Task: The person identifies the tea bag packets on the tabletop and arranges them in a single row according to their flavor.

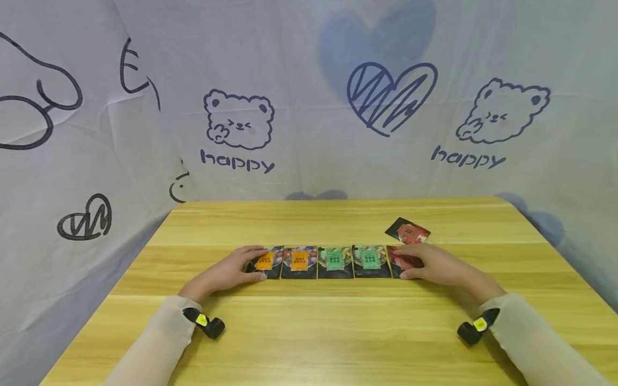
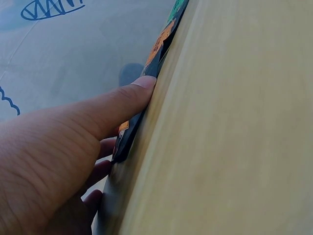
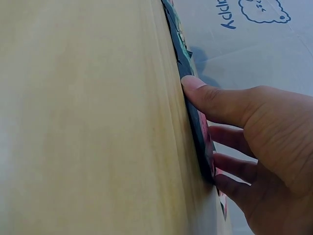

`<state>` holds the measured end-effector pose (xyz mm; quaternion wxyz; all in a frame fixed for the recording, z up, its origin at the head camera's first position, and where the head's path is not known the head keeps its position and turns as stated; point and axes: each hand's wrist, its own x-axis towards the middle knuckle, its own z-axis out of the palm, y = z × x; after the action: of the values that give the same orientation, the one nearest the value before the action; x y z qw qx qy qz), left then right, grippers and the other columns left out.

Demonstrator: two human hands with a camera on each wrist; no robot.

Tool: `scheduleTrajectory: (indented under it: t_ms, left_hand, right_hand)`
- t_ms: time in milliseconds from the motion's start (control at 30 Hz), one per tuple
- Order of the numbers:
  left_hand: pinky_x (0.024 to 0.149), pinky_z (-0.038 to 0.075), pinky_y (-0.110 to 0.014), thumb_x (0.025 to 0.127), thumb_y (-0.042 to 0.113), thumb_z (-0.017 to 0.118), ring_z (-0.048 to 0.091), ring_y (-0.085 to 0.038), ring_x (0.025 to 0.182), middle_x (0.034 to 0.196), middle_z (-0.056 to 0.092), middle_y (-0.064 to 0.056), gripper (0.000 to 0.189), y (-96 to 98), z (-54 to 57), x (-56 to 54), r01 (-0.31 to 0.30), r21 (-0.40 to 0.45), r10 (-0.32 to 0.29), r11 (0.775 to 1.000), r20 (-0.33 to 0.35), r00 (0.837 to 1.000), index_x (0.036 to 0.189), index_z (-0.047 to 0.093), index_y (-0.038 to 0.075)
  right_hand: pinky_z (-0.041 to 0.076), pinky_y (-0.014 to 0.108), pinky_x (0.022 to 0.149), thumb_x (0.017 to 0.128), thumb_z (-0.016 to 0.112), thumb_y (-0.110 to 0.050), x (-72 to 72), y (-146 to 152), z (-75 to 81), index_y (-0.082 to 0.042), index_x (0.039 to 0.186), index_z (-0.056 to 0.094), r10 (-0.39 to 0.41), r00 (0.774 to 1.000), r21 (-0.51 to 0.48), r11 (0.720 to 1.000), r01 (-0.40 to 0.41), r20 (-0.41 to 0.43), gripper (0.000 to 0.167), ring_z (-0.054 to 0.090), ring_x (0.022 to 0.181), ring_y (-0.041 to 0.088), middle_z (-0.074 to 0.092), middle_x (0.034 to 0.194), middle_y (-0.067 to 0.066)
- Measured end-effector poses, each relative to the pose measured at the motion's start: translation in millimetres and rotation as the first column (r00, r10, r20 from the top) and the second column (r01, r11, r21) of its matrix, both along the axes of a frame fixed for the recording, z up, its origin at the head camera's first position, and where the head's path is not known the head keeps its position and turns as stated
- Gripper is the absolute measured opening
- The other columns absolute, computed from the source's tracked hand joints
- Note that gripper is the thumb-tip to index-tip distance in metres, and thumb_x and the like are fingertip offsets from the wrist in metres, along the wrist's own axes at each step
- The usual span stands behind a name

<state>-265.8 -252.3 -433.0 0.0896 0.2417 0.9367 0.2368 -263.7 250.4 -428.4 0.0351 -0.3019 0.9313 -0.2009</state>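
Packets lie side by side in a row on the wooden table. In the head view, my left hand [image 1: 230, 272] is at the left end, thumb on the near edge of an orange-labelled packet [image 1: 267, 261] and fingers at its far corner. At the right end my right hand [image 1: 434, 264] touches a red-labelled packet [image 1: 399, 261] in the same way, partly covering it. Between them lie another orange-labelled packet [image 1: 300, 262] and two green-labelled packets [image 1: 335, 262]. Both wrist views show the thumbs resting on the packets' near edges with fingers slightly bent beside them.
A second red packet [image 1: 408, 230] lies tilted behind the row, close to my right hand. The wooden table [image 1: 309, 327] extends toward me. White cloth [image 1: 309, 150] with bear and heart drawings hangs behind the table and along its left side.
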Motion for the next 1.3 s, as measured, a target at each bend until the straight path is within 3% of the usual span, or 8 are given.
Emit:
scheduleTrajectory:
  t_ms: [367, 533, 767, 967, 1100, 1300]
  left_hand:
    - [0.111, 0.027, -0.059, 0.089, 0.053, 0.065, 0.026, -0.040, 0.142, 0.156, 0.030, -0.015, 0.077, 1.4, 1.2, -0.2, -0.004, 0.004, 0.004, 1.000, 0.002, 1.000, 0.151, 0.040, 0.014]
    - [0.110, 0.028, -0.059, 0.089, 0.054, 0.065, 0.026, -0.040, 0.141, 0.156, 0.030, -0.015, 0.077, 1.1, 0.6, -0.4, -0.004, -0.001, 0.004, 1.000, -0.003, 1.000, 0.151, 0.040, 0.014]
    - [0.110, 0.028, -0.059, 0.088, 0.056, 0.065, 0.026, -0.039, 0.141, 0.156, 0.030, -0.014, 0.079, 0.3, -1.6, -1.3, -0.011, -0.002, 0.011, 1.000, -0.002, 1.000, 0.151, 0.041, 0.015]
    - [0.110, 0.027, -0.059, 0.088, 0.057, 0.064, 0.026, -0.039, 0.142, 0.156, 0.030, -0.014, 0.079, -1.5, -2.7, -1.0, -0.013, -0.004, 0.013, 1.000, 0.001, 1.000, 0.151, 0.040, 0.016]
    - [0.110, 0.028, -0.059, 0.088, 0.058, 0.064, 0.025, -0.039, 0.142, 0.156, 0.029, -0.014, 0.079, -2.2, -2.4, -0.6, -0.013, -0.013, 0.013, 1.000, 0.000, 1.000, 0.152, 0.040, 0.017]
    - [0.111, 0.028, -0.058, 0.088, 0.057, 0.064, 0.025, -0.038, 0.142, 0.157, 0.029, -0.013, 0.079, -1.5, -1.5, -0.6, -0.014, -0.014, 0.014, 1.000, 0.006, 1.000, 0.152, 0.039, 0.017]
  right_hand:
    - [0.043, 0.058, 0.096, 0.089, 0.071, -0.041, -0.6, -1, 5.5, -0.011, 0.142, 0.053, -0.022, 1.000, 0.033, 0.999, 0.022, 0.017, 0.064, 0.051, 0.123, 0.041, 0.056, 0.135, 0.017]
    - [0.042, 0.058, 0.098, 0.089, 0.070, -0.041, -1.3, 1, 8.1, -0.008, 0.139, 0.056, -0.032, 0.999, 0.019, 0.999, 0.032, -0.021, 0.061, 0.051, 0.123, 0.041, 0.057, 0.134, 0.017]
    - [0.040, 0.058, 0.100, 0.091, 0.069, -0.037, -6.3, 6, 14.6, -0.001, 0.136, 0.057, -0.110, 0.990, -0.005, 0.994, 0.110, -0.088, 0.059, 0.051, 0.122, 0.041, 0.058, 0.132, 0.020]
    - [0.041, 0.060, 0.097, 0.094, 0.067, -0.033, -14.4, 7, 16.5, -0.003, 0.134, 0.059, -0.190, 0.977, 0.011, 0.981, 0.192, -0.101, 0.051, 0.052, 0.118, 0.044, 0.057, 0.128, 0.025]
    - [0.044, 0.060, 0.094, 0.095, 0.066, -0.032, -21.7, 5, 17.6, -0.007, 0.136, 0.058, -0.233, 0.971, 0.014, 0.972, 0.234, -0.057, 0.049, 0.054, 0.113, 0.042, 0.057, 0.125, 0.024]
    - [0.043, 0.059, 0.094, 0.097, 0.063, -0.030, -35.2, 2, 18.0, -0.007, 0.127, 0.065, -0.245, 0.967, 0.024, 0.969, 0.248, -0.069, 0.037, 0.055, 0.112, 0.041, 0.059, 0.122, 0.024]
